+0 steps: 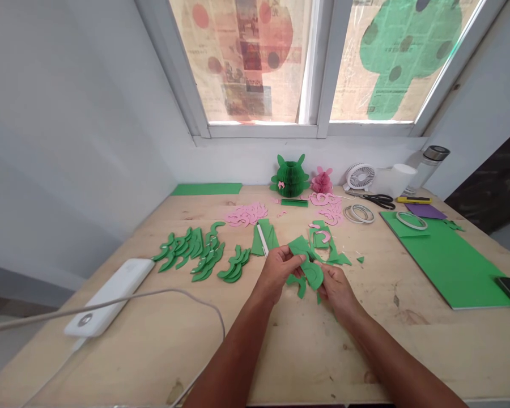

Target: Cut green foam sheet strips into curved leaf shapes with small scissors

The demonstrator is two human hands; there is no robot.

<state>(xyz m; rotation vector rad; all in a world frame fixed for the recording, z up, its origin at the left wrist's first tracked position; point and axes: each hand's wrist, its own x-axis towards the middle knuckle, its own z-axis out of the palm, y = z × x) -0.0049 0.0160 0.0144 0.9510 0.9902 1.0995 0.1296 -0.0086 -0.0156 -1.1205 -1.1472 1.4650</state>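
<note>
Near the middle of the table, both my hands hold a green paper cutout (pixel 313 276) with a rounded lower end. My left hand (pixel 276 271) pinches its left side, thumb on top. At the right edge, the fingers of my right hand (pixel 334 284) are closed on the same paper. Below it on the table lies a curved green piece (pixel 300 288), partly covered. A white pen-like stick (pixel 262 239) rests on green paper (pixel 273 238) just beyond my left hand. Green paper scraps (pixel 334 255) are scattered beyond my right hand.
Piles of green arcs (pixel 233 266) and pink cutouts (pixel 246 214) lie to the left, with a white power bank (pixel 110 297) and its cable. Black scissors (pixel 380 200), tape rolls (pixel 359 213), a white fan (pixel 360 177) and green sheets (pixel 454 266) are on the right. A green honeycomb paper figure (pixel 290 178) stands behind.
</note>
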